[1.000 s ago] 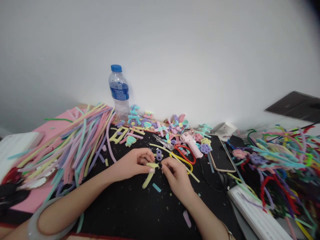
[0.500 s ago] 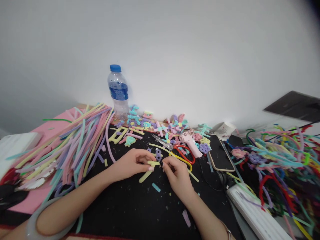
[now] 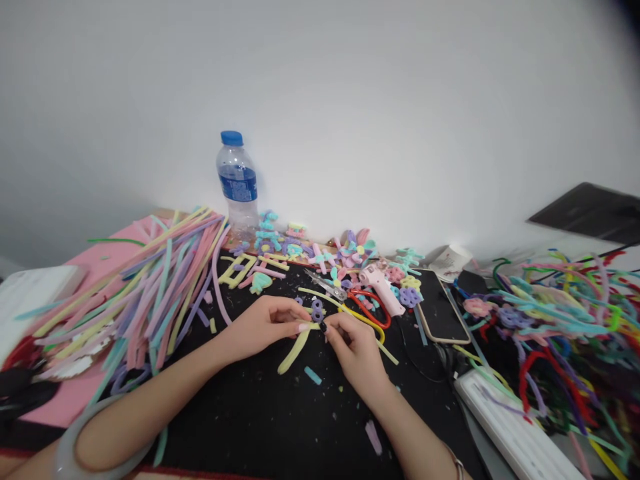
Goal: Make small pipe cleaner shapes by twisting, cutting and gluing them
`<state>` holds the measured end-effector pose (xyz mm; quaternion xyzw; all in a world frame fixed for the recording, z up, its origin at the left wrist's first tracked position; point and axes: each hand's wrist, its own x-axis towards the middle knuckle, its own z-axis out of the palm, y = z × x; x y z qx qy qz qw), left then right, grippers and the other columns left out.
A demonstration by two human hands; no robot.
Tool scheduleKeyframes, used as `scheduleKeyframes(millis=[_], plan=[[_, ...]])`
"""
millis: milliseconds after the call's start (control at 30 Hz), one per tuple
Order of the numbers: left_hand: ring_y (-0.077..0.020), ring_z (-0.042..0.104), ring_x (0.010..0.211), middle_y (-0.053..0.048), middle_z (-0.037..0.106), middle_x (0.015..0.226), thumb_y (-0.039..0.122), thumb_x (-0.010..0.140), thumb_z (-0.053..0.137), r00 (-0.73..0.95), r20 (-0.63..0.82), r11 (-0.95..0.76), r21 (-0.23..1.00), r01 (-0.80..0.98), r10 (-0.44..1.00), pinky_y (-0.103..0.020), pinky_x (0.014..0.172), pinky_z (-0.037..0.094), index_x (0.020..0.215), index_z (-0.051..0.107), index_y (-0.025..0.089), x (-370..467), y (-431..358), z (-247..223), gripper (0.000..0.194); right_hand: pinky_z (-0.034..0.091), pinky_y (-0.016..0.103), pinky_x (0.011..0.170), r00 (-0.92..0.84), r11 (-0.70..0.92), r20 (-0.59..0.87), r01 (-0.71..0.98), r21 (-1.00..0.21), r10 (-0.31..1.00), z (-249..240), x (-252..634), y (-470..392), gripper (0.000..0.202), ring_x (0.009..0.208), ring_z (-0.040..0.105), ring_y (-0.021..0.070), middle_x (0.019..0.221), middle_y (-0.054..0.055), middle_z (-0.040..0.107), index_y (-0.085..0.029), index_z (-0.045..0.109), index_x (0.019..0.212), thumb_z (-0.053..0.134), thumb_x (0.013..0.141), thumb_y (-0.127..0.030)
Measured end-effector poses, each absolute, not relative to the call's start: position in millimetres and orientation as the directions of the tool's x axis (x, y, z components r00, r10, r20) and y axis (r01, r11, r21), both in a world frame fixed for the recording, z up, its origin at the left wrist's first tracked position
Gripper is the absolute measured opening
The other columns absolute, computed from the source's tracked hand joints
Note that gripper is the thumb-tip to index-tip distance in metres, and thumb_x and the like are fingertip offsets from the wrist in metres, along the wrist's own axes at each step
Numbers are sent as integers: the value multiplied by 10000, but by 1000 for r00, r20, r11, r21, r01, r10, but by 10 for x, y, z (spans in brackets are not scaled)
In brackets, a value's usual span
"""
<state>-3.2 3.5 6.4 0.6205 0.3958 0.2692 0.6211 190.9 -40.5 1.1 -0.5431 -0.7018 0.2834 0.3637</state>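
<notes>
A pale yellow pipe cleaner (image 3: 293,351) is pinched between the fingertips of my left hand (image 3: 267,323), one length slanting down toward the mat. My right hand (image 3: 353,343) closes on the same strip's other end, thumb and forefinger pressed together. Just behind the fingertips lies a purple looped pipe-cleaner piece (image 3: 317,309). A short blue piece (image 3: 313,375) rests on the black mat (image 3: 250,427) below. Scissors with red and yellow handles (image 3: 367,307) lie beyond my right hand, beside a pink glue gun (image 3: 383,289).
A big bundle of pastel pipe cleaners (image 3: 165,287) covers the left side. At the back stand a water bottle (image 3: 237,183) and finished pipe-cleaner shapes (image 3: 350,247). On the right are a phone (image 3: 443,310), a white power strip (image 3: 515,427) and tangled coloured pipe cleaners (image 3: 555,307).
My left thumb has shifted slightly up against the forefinger, and more of the yellow pipe cleaner's hanging length shows. My right hand stays nearly where it was.
</notes>
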Motion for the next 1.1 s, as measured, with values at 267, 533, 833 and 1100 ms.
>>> scheduleKeyframes(millis=[267, 533, 833, 1100], plan=[[-168, 622, 764, -28, 690, 837, 349, 771, 641, 460, -102, 12, 981, 195, 882, -263, 701, 486, 880, 674, 179, -61, 69, 59, 204, 367, 214, 524, -9, 233, 277, 566, -791, 961, 5, 2030, -340, 158, 564, 494, 117, 682, -3, 577, -170, 620, 837, 473, 872, -213], [-165, 620, 724, -21, 661, 779, 362, 750, 655, 313, -79, 26, 985, 172, 946, -281, 690, 513, 867, 638, 176, -73, 97, 88, 220, 401, 283, 657, 141, 138, 509, 871, -472, 849, 82, 2416, -157, 167, 698, 528, 179, 718, 39, 580, -171, 572, 749, 476, 858, -254], [-178, 653, 763, -32, 695, 793, 313, 750, 659, 447, -117, 44, 985, 170, 887, -291, 742, 500, 879, 630, 172, -53, 77, 3, 193, 419, 449, 821, 230, -110, 367, 942, -318, 901, -163, 2675, 30, 422, 1019, 506, 325, 1096, 191, 513, -110, 480, 1219, 491, 831, -275], [-190, 678, 768, -51, 721, 771, 338, 784, 622, 437, -123, 55, 985, 164, 891, -290, 723, 517, 823, 640, 152, -62, 89, 24, 190, 433, 423, 779, 240, -55, 417, 911, -409, 877, -146, 2741, 84, 365, 930, 523, 297, 1009, 193, 523, -77, 513, 1155, 330, 879, -230]])
